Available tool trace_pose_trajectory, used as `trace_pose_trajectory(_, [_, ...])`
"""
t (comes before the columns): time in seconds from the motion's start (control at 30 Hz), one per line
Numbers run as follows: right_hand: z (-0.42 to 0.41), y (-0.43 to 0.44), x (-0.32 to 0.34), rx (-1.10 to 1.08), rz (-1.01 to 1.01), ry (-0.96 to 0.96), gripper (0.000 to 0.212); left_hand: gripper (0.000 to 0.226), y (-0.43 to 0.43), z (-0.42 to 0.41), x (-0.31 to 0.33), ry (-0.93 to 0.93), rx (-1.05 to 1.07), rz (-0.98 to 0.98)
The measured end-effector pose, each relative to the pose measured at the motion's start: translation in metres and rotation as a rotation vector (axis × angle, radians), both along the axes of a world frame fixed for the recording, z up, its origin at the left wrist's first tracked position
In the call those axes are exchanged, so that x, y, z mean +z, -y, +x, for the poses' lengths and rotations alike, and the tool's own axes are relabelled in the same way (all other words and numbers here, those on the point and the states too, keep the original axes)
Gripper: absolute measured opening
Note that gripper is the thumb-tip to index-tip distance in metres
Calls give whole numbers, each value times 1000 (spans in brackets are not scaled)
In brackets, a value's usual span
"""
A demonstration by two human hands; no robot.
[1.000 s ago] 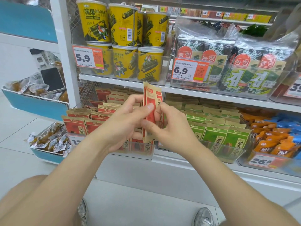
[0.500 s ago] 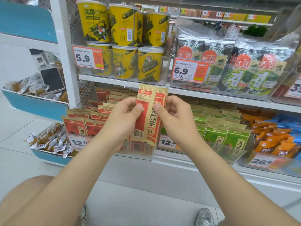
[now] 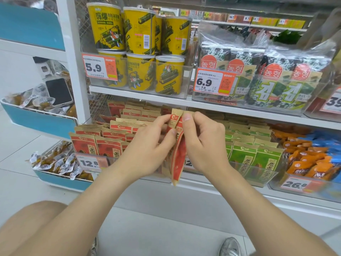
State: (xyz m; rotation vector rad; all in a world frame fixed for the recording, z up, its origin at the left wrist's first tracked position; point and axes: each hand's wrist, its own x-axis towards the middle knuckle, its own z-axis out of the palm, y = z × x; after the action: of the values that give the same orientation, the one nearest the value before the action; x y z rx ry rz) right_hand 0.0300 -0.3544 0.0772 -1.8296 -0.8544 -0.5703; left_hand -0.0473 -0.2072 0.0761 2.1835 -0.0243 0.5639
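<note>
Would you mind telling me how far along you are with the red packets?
Rows of red packets already stand in the clear bin. The left hand and right hand pinch the loose packets edge-on in front of it. Slotting those in looks like what remains.

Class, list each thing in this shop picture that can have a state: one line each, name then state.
held red packets: upright, edge-on to the camera, pinched by both hands
left hand: pinches the packets' upper side
right hand: pinches their top
yellow tubs: upright, lidded, stacked two high
shelved red packets: standing in rows
green packets: standing in rows, sealed
phone: screen dark
</note>
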Motion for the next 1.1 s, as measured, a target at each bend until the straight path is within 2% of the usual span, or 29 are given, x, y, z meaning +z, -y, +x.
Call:
trace_pose_trajectory(0.1, [-3, -3, -3, 5, -54, 111, 38, 32, 4, 1, -7, 23, 61, 100])
trace_pose_trajectory(0.3, [1, -1, -3, -2, -71, 264, 30, 34, 10, 6, -14, 34, 26, -46])
trace_pose_trajectory(0.5, [0, -3, -3, -3, -76, 250, 27, 32, 6, 9, -18, 64, 21, -32])
trace_pose_trajectory(0.67, [-1, -4, 0, 43, -48, 127, 33, 26, 5, 10, -15, 88, 47, -73])
trace_pose_trajectory(0.83, [0, -1, -2, 203, -43, -85, 35, 33, 8, 0, -4, 56, -101, -399])
trace_pose_trajectory(1.0, [-2, -11, -1, 409, 172, -514, 37, 28, 12, -3, -2, 51, -223, -458])
trace_pose_trajectory(1.1, [-3, -13, 2, 489, 291, -663, 42, 32, 12, -2, -4, 45, -239, -512])
